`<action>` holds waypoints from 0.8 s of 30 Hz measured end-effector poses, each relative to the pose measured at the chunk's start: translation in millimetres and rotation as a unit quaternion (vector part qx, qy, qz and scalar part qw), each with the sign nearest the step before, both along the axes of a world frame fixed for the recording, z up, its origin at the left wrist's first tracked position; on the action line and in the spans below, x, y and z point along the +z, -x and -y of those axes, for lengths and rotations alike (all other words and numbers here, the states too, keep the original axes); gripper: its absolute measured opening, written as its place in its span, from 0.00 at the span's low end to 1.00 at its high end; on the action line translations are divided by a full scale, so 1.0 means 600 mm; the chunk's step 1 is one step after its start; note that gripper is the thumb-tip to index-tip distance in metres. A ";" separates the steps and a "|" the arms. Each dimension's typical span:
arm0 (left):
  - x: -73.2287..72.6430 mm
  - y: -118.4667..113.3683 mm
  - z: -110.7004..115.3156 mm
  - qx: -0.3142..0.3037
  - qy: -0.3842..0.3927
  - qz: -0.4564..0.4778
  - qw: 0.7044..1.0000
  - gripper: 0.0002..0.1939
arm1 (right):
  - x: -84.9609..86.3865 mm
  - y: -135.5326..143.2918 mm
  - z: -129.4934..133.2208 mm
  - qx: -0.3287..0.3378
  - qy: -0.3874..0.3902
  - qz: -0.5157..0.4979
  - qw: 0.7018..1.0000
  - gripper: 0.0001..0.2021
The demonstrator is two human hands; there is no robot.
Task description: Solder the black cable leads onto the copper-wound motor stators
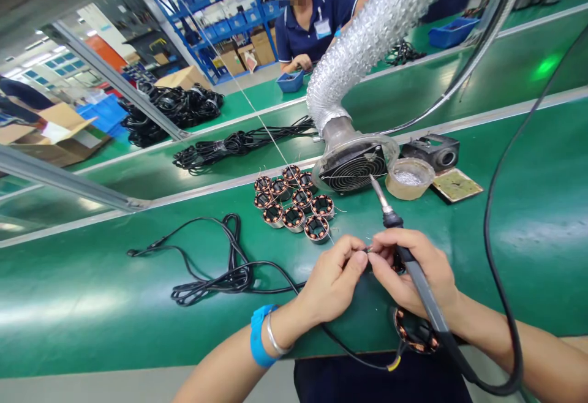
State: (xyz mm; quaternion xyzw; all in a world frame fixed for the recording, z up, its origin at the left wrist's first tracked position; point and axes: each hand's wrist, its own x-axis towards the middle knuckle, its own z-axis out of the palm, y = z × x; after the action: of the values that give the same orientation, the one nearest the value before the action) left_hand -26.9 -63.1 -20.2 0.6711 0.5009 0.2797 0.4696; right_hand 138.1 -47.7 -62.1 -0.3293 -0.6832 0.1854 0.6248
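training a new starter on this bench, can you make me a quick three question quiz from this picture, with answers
1. Multiple choice: the soldering iron is carried in (a) the left hand, (b) the right hand, (c) neither hand.
2. True or false: the blue wristband is on the person's right wrist.
3. Fill in: in the picture, the cluster of copper-wound rings stands to the ____ of the round fan grille.

Key: 1. (b), the right hand. 2. False, it is on the left wrist. 3. Left.
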 end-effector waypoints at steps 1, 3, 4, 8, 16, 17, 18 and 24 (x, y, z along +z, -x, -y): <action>-0.002 -0.002 -0.001 0.011 0.010 0.020 1.000 0.16 | 0.000 0.000 0.002 -0.004 -0.001 0.000 1.000 0.16; -0.005 -0.004 -0.004 0.026 0.018 0.055 0.998 0.15 | -0.001 -0.001 0.006 -0.002 0.001 0.003 1.000 0.17; -0.005 -0.004 -0.007 0.031 0.018 0.067 0.997 0.15 | -0.001 -0.002 0.007 0.005 0.005 0.004 1.000 0.17; 0.004 -0.002 -0.014 0.024 0.016 0.054 0.998 0.14 | 0.000 -0.004 0.007 0.051 0.068 -0.032 0.996 0.22; -0.007 -0.016 -0.017 0.036 0.086 0.127 0.987 0.17 | -0.006 0.016 0.004 0.040 0.118 -0.105 0.987 0.20; -0.011 -0.017 -0.018 0.041 0.095 0.143 0.984 0.18 | -0.008 0.016 0.006 0.033 0.108 -0.099 0.989 0.20; -0.012 -0.016 -0.019 0.041 0.100 0.147 0.983 0.18 | -0.010 0.015 0.007 0.029 0.097 -0.091 0.991 0.20; 0.020 0.003 -0.030 -0.068 0.060 -0.070 0.993 0.17 | 0.009 -0.021 -0.011 0.006 0.031 0.008 0.999 0.20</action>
State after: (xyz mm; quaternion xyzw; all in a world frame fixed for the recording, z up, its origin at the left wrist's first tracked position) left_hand -28.5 -44.9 -8.2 0.6920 0.5019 0.1689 0.4906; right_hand 150.5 -41.2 -56.8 -0.3457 -0.6843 0.2078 0.6075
